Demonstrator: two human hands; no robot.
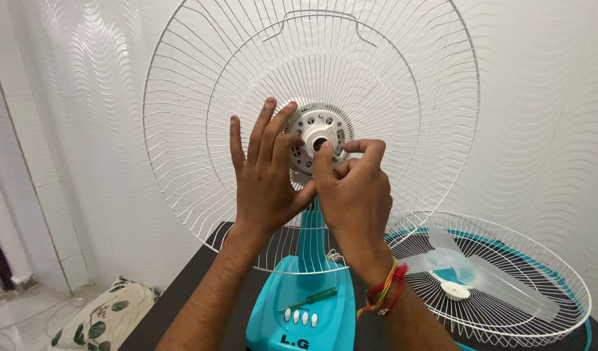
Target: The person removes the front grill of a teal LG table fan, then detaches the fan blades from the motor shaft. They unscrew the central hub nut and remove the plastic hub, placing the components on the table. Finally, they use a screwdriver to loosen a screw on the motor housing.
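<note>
I am holding my left hand (266, 175) up flat, fingers spread, against the rear grille (182, 130) beside the hub (318, 133). My right hand (354, 192) is pinching at the hub's centre; what it is pinching, I cannot tell. The front grille (539, 260) is lying alongside, cradling the blade (481, 276).

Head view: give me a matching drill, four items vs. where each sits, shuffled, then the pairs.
Items:
1. screwdriver
2. fan blade
3. left hand
4. floral cushion

Places:
A. on the floor, lower left
B. lying on the turquoise fan base
C. flat against the upright rear grille, beside the hub
D. inside the loose grille lying on the table

Pairs: 1-B, 2-D, 3-C, 4-A
</note>
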